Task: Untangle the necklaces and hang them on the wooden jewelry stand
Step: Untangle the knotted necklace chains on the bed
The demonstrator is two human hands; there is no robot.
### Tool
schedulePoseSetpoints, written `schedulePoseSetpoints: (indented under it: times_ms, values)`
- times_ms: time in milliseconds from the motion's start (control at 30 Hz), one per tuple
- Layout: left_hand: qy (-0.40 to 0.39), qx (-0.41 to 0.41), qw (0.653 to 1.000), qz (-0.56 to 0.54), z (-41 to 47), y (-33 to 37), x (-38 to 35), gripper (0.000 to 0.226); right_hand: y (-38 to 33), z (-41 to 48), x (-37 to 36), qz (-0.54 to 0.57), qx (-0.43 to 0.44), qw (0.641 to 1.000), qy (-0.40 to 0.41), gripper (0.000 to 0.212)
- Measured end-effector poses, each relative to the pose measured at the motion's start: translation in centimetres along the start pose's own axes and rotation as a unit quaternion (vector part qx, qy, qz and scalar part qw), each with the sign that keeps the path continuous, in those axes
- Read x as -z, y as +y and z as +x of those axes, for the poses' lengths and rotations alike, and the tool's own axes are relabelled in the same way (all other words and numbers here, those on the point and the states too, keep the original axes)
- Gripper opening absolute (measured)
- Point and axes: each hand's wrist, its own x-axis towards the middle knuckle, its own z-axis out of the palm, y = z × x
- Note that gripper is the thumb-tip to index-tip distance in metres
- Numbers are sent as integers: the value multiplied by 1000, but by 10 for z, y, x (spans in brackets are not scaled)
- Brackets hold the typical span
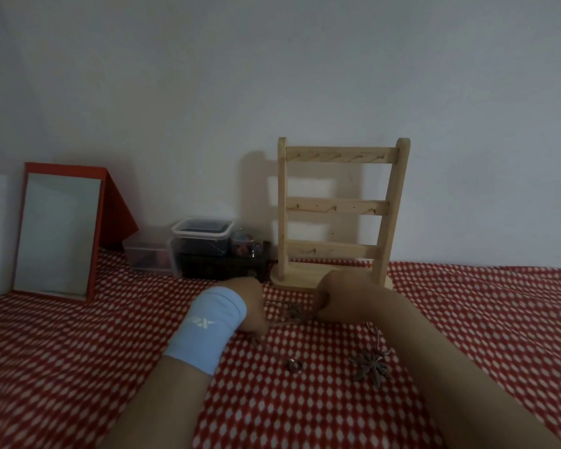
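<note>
Stand (pixel 337 207) upright at far edge of cloth (pixel 78 351), against wall, hooks bare. Necklaces (pixel 293 312) tangled on cloth just in front of it, between the hands. Star pendant (pixel 370 367) lies nearer, by right forearm. Left hand (pixel 251 306), blue wristband (pixel 208 328), fingers curled down to cloth; grip unclear. Right hand (pixel 340 298) fisted, pinching chain. Mirror (pixel 57 234) far left; boxes (pixel 201 241) beside stand.
</note>
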Motion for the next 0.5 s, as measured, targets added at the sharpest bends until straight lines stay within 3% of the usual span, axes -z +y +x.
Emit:
schedulePoseSetpoints:
  times_ms: [133,233,300,433,500]
  values:
    - [1,88,995,35,-6,-47,20,41,0,-1,1,-7,-9,1000,-12,14]
    - [-44,107,991,67,-5,-56,15,51,-3,-2,2,-22,-16,999,-27,17]
    - [-50,69,996,36,-2,-50,12,54,-6,-1,1,-25,-20,999,-22,19]
    - [31,-68,987,-142,-7,-22,12,30,-22,2,-7,33,9,999,4,23]
    - [24,-105,984,-139,-6,-11,4,32,-29,4,-15,55,37,998,-6,24]
